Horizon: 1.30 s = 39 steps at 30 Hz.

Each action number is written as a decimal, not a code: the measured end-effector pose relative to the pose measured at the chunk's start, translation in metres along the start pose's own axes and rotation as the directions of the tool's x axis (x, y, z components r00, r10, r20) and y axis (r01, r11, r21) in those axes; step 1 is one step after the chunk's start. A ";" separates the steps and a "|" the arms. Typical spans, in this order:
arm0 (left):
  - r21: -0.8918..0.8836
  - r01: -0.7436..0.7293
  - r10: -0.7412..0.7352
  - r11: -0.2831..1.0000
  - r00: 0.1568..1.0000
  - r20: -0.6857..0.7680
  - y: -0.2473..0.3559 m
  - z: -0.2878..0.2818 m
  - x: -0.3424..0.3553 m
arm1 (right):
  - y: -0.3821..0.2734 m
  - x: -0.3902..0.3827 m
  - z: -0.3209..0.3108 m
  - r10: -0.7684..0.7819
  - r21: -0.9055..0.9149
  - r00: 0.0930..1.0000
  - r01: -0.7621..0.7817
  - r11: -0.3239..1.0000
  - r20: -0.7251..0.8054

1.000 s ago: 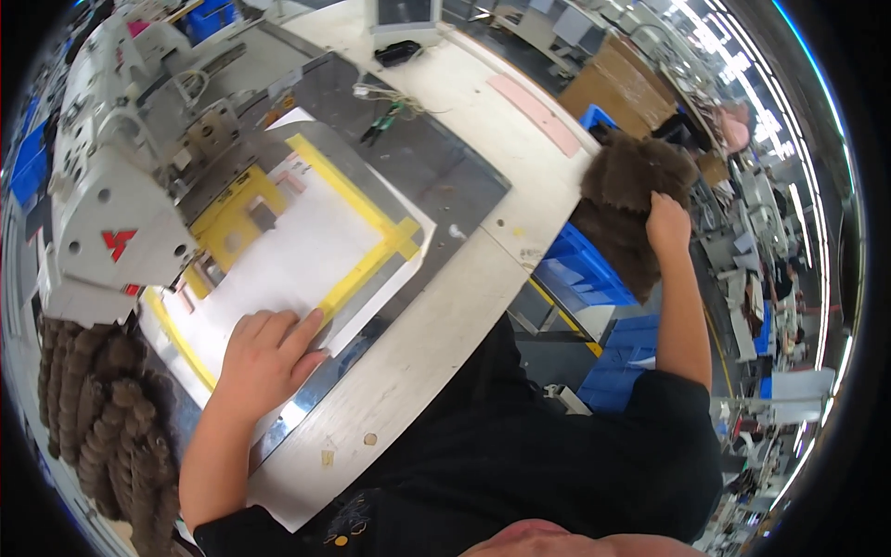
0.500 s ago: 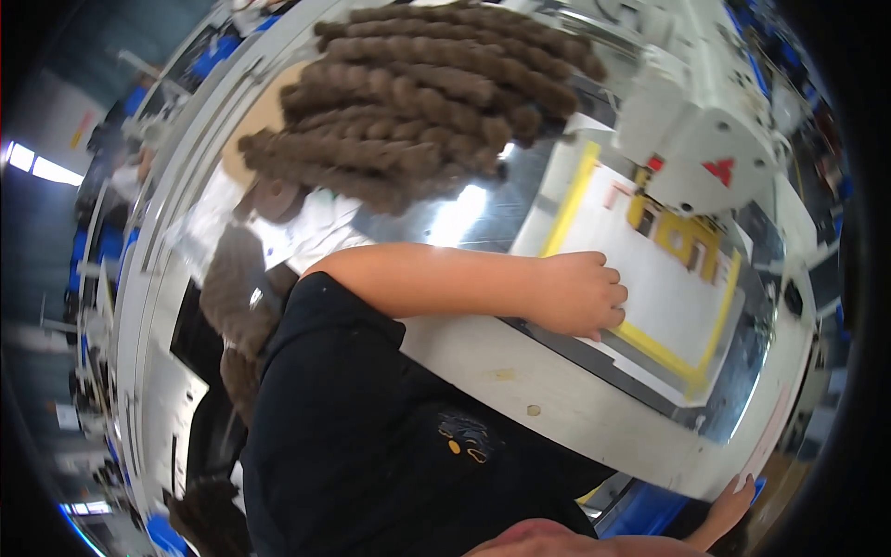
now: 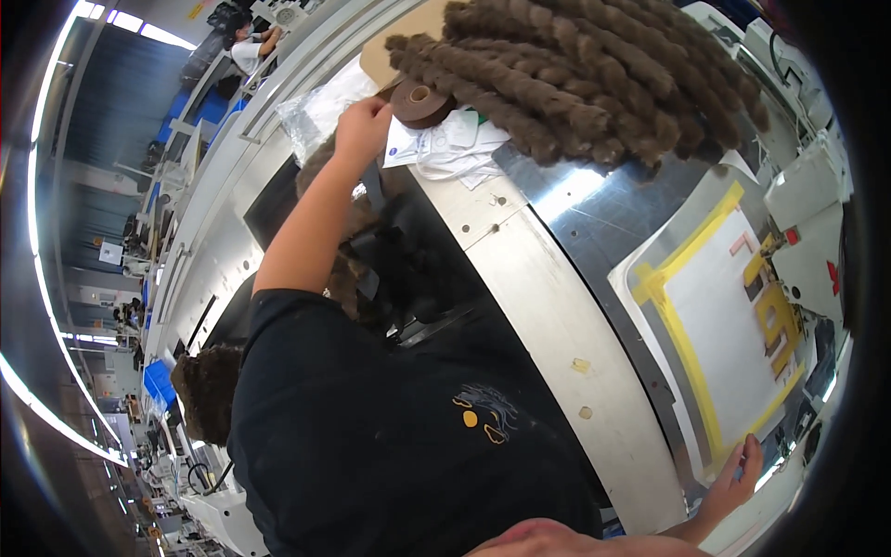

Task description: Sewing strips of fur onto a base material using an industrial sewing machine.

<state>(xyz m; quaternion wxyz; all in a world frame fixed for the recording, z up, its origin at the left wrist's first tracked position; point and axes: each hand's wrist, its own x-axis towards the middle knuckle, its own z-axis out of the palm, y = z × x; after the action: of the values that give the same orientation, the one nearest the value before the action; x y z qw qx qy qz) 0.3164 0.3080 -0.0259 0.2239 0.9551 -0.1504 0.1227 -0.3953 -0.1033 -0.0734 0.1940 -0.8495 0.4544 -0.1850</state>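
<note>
My left hand (image 3: 362, 132) is closed at the left side of a brown roll of tape or ribbon (image 3: 420, 104). Its fingertips are bent together, and whatever they may pinch is hidden. Under and beside the roll lie white papers and cloth (image 3: 459, 150). My right hand (image 3: 735, 478), at the lower right, has its fingers apart and holds nothing visible. It is by the near corner of a white sheet edged with yellow tape (image 3: 682, 348), where contact cannot be made out. Yellow metal clamp pieces (image 3: 772, 316) rest on the sheet's far side.
Thick brown fluffy twisted strips (image 3: 594, 84) are heaped on the machine table (image 3: 548, 320). A pale machine head (image 3: 817, 218) stands at the right. Brown plush (image 3: 345, 218) lies in a dark gap below my left forearm. Another person (image 3: 249, 48) sits far off.
My left hand has left the yellow-edged sheet and reached the brown roll. My right hand has come up from the table's edge to the sheet's corner. The view has swung left.
</note>
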 end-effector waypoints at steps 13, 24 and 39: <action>0.480 -0.147 -0.026 0.865 0.942 0.335 -0.060 0.004 -0.110 | -0.043 -0.003 0.019 0.057 -0.102 0.996 -0.050 0.993 0.062; 0.480 0.114 -0.326 0.870 0.863 0.386 -0.065 -0.003 -0.100 | -0.029 -0.011 0.018 0.051 0.044 0.997 -0.054 0.998 0.056; -0.585 0.654 -0.229 0.480 0.737 0.636 -0.111 -0.083 -0.035 | -0.038 -0.003 0.019 0.015 0.020 1.000 -0.015 1.000 0.017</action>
<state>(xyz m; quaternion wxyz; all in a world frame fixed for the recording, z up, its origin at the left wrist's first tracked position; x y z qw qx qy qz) 0.3077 0.4493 -0.0077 0.5951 0.7608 0.0235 -0.2578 -0.3610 -0.0782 -0.0713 0.2077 -0.8457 0.4571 -0.1810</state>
